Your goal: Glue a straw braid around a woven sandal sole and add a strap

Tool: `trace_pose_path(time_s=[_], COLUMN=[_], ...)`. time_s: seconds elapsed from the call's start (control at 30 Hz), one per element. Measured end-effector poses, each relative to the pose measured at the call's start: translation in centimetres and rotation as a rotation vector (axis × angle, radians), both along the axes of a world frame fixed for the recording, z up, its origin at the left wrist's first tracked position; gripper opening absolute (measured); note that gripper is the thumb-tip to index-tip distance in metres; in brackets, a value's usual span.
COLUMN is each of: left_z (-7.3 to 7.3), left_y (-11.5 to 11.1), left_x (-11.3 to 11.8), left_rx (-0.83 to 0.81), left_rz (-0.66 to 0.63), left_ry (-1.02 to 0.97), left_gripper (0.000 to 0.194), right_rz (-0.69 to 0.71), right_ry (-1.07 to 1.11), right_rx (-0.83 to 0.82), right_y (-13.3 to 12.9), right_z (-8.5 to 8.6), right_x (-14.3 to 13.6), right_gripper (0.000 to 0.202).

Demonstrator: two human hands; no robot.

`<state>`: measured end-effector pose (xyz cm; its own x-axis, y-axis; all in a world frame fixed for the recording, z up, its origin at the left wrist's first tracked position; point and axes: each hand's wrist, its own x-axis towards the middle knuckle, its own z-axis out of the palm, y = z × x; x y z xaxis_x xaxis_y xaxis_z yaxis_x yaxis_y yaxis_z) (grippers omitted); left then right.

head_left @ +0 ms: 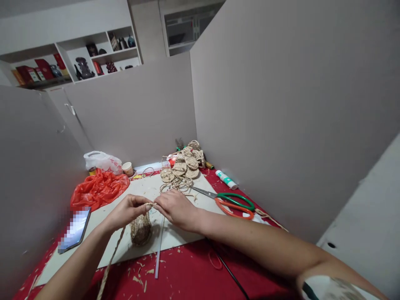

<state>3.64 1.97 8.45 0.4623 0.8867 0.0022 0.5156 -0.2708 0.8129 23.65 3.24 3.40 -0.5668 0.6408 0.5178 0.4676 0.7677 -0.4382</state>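
Observation:
My left hand (131, 209) is closed, thumb and fingers pinching a twisted straw cord (151, 204). Close beside it, my right hand (176, 209) pinches the same cord, its fingers pressed together. Just below my left hand is a small woven straw piece (140, 230), rounded at the bottom; its top is partly hidden by the fingers. A longer straw rope (113, 252) runs from under my left wrist down past the board's front edge. A clear plastic stick (159, 252) lies between the hands and the board's front edge.
Scissors (229, 202) with green and orange handles lie right of my right hand. Behind are coiled straw pieces (184, 164), a paper cup (127, 168) and a red plastic bag (101, 187). A phone (75, 229) rests at left on the pale board (93, 233). Grey panels (281, 104) enclose the table.

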Motion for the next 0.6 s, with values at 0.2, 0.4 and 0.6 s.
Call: trace_pose_path(time_s=[0.2, 0.4, 0.6], left_z=[0.9, -2.0, -5.6], left_y=[1.4, -0.1, -0.8], left_x=[-1.0, 0.9, 2.9], left_rx=[0.551, 0.072, -0.251], left_rz=[0.366, 0.348, 0.288], left_ry=[0.147, -0.116, -0.552], left_gripper=[0.037, 0.051, 0.037], right_rz=[-0.05, 0.007, 0.222], right_ry=[0.482, 0.767, 0.671], right_rx=[-0.66, -1.014, -1.22], right_y=[1.9, 2.4, -0.3], right_z=[-0.2, -0.9, -2.0], right_x=[-0.5, -1.5, -2.3], right_gripper=[0.025, 0.025, 0.027])
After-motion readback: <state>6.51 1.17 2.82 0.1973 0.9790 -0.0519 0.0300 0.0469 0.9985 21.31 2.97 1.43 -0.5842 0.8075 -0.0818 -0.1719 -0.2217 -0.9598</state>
